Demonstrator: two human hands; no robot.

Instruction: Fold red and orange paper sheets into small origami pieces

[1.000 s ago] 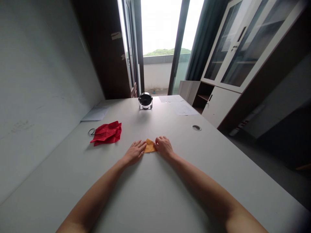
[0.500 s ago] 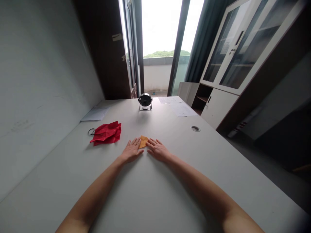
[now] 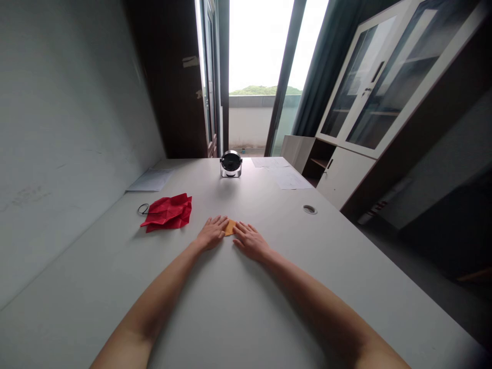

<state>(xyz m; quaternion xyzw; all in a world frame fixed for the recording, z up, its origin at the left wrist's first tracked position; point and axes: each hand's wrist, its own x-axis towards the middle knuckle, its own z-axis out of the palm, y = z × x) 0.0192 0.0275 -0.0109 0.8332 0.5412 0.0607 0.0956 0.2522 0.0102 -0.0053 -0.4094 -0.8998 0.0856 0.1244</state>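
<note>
A small orange piece of paper point(image 3: 229, 227) lies flat on the white table point(image 3: 215, 307), between my two hands. My left hand point(image 3: 212, 233) rests on its left side, fingers stretched out and fingertips over the edge. From the other side, my right hand point(image 3: 250, 241) lies with its fingers extended onto the right edge. Both palms face down, and the fingers cover part of the paper. Left of my hands lies a crumpled red sheet point(image 3: 169, 212) with a thin black loop point(image 3: 143, 208) at its left end.
A round black lamp-like device on a metal stand point(image 3: 231, 163) stands at the far edge. White papers point(image 3: 290, 178) lie at the back right, another stack point(image 3: 149, 180) by the left wall. A round cable hole point(image 3: 309, 209) sits at right. Glass-door cabinets point(image 3: 357, 87) stand beyond.
My left hand has shifted slightly right and forward over the orange paper, its thumb drawn in. Less of the paper shows now. The view has tilted a little.
</note>
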